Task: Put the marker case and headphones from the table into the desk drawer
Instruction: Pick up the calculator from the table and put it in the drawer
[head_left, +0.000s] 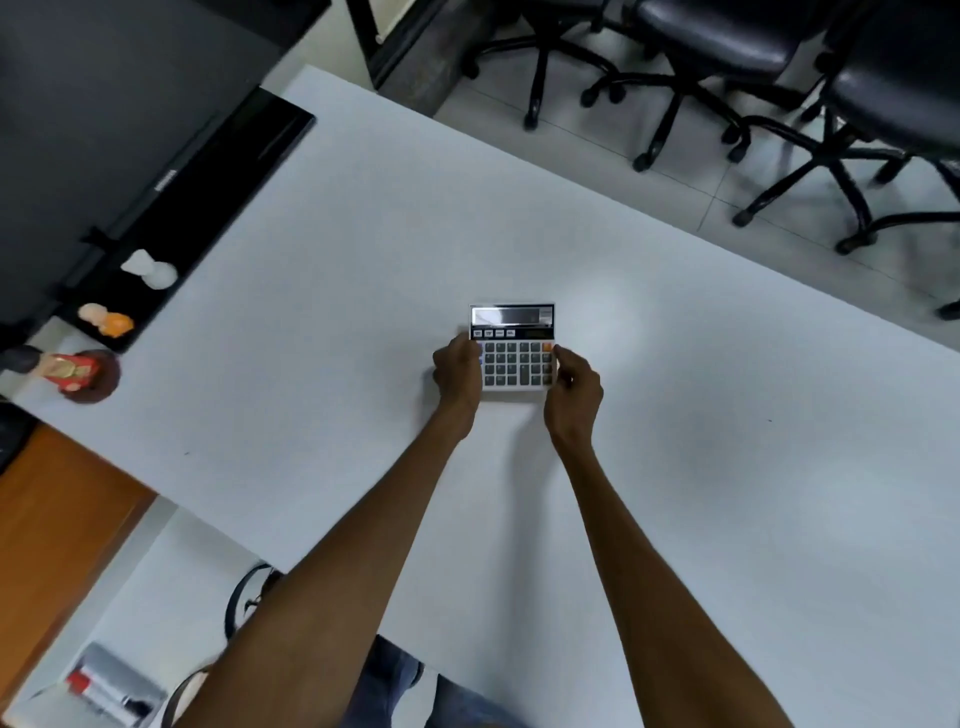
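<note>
A grey desk calculator (514, 358) lies in the middle of the white table (727, 467). My left hand (457, 371) grips its left edge and my right hand (574, 387) pinches its right edge. At the lower left, below the table's edge, a white drawer (156, 571) stands open. Inside it lie a clear marker case (111, 686) with red and black markers and black headphones (241, 597), which my left arm partly hides.
A dark monitor (171, 187) stands at the table's left end, with small figurines (106, 319) on its base and a red one (78, 371) beside it. Black office chairs (779, 78) stand beyond the far edge. A wooden panel (52, 519) lies at the left.
</note>
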